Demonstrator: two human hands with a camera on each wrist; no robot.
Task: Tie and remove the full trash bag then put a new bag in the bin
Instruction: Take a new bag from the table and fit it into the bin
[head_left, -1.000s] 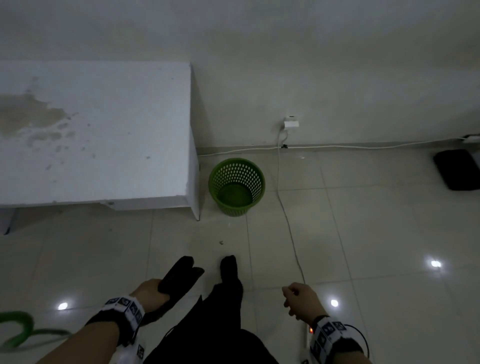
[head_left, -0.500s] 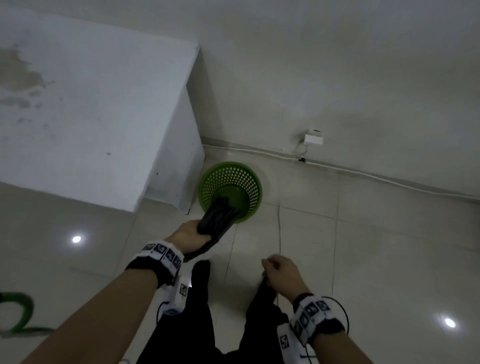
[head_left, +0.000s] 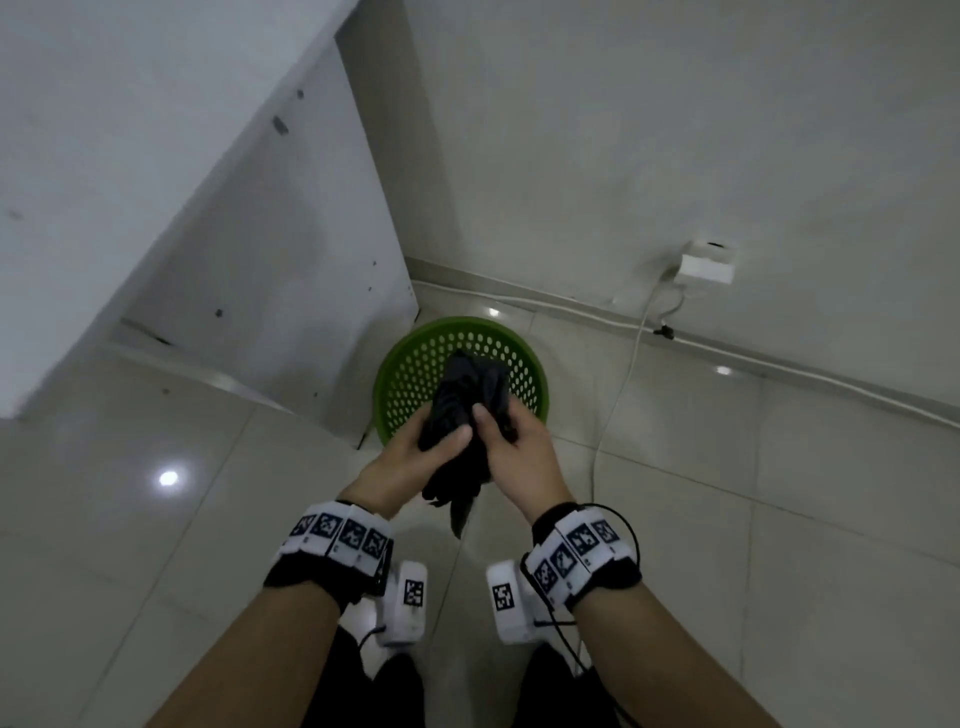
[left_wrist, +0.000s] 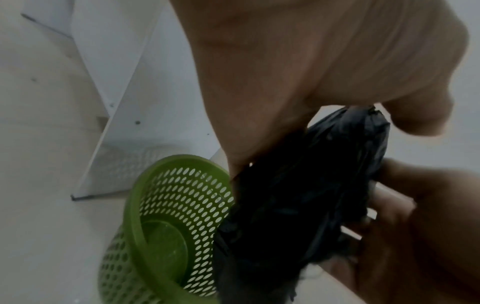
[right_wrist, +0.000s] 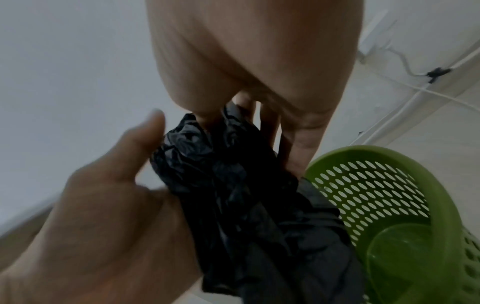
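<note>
A crumpled, still-folded black trash bag (head_left: 462, 415) is held by both hands just above the near rim of the green perforated bin (head_left: 415, 364). My left hand (head_left: 415, 447) grips the bag's left side, thumb laid across it. My right hand (head_left: 511, 441) pinches the bag's right side with thumb on top. The bin (left_wrist: 166, 216) stands on the tiled floor and holds no liner; its solid bottom shows. From the right wrist, the bag (right_wrist: 233, 185) hangs between both hands beside the bin (right_wrist: 376, 195).
A white table (head_left: 156, 156) with a side panel stands just left of the bin. A white wall with a socket adapter (head_left: 706, 267) and cables (head_left: 623, 374) runs behind and to the right. Glossy floor tiles (head_left: 779, 519) surround the bin.
I have walked up to the bin and now look down on it. The right hand, formerly loose at my side, has come over and taken hold of the bag with the left.
</note>
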